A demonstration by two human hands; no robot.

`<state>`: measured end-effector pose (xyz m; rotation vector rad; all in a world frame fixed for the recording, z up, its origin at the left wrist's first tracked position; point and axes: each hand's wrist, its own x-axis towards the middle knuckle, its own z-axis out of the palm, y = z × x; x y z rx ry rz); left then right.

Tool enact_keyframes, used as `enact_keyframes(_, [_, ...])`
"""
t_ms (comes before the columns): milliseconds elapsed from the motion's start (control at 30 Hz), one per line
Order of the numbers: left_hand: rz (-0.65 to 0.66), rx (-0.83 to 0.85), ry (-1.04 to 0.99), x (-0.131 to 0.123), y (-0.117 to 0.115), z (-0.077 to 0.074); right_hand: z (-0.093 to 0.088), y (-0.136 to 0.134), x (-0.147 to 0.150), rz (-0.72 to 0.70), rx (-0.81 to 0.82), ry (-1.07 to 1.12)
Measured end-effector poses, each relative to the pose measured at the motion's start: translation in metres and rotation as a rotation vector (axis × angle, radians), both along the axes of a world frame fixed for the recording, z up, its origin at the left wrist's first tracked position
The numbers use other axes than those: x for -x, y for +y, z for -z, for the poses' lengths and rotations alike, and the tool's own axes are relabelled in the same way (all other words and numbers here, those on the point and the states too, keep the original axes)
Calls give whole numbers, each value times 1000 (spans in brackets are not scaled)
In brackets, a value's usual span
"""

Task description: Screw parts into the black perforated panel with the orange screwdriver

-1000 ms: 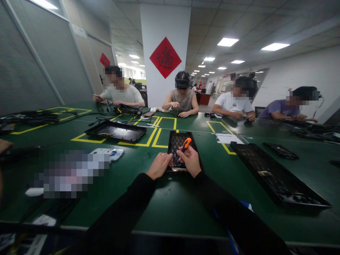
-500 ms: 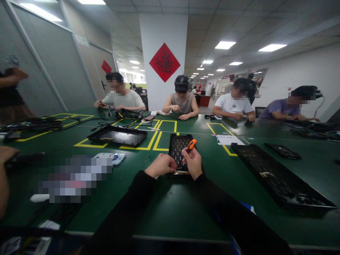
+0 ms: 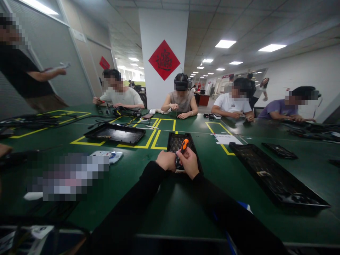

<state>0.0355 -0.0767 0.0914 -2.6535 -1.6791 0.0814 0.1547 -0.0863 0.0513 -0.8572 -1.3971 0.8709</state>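
Note:
A black plastic housing [image 3: 180, 140] with rows of small bumps inside lies on the green table in front of me. My right hand [image 3: 190, 163] is closed around an orange-and-black screwdriver [image 3: 185, 143], which leans over the housing; its tip is hidden. My left hand [image 3: 165, 160] is at the left edge of the housing, back of the hand up. Its fingers curl inward beside the right hand, and whatever they pinch is hidden. A pale strip shows at the housing's near end, below the hands.
A long black housing [image 3: 268, 170] lies to the right, with a smaller black panel [image 3: 278, 150] behind it. A black tray [image 3: 117, 134] stands at left, behind a plastic packet [image 3: 111, 157]. Cables [image 3: 26, 124] lie far left. Several people sit across the table.
My left hand has turned and moved farther over the housing, close to my right hand. The screwdriver has shifted slightly left. A person at far left has come further into view.

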Motion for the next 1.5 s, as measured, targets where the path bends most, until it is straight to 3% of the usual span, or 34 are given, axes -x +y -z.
enact_keyframes(367, [-102,28,-7,-12,-5,5,2,2,-2,55,-17,-80])
enact_keyframes(567, [-42,14,5,-6,-5,3,2,2,-1,60,-3,-60])
enact_keyframes(800, [27,305,83,-3,4,-20,0,1,-1,57,10,-24])
enact_keyframes(933, [17,381,86,-8,12,-20,1,1,-1,62,10,-17])
enact_keyframes(1167, [9,256,49,-6,15,-7,0,1,-1,56,11,-17])
enact_keyframes(1500, [86,130,21,1,-1,-7,1,2,1,57,14,0])
